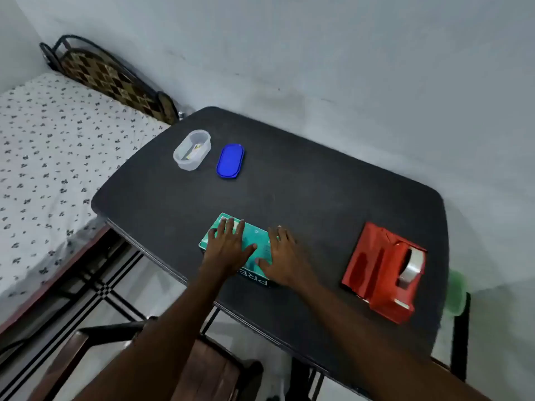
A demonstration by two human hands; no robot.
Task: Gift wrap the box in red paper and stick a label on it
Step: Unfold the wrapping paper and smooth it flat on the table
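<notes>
A teal box with a dark end panel lies near the front edge of the black table. My left hand lies flat on its top with fingers spread. My right hand rests flat on the box's right part, fingers straight. Folded red wrapping paper lies at the table's right side. A red tape dispenser with a roll of clear tape stands on the paper.
A clear oval container with small items inside sits at the back left, its blue lid beside it. A bed stands left of the table, a wooden chair below me, a wall behind.
</notes>
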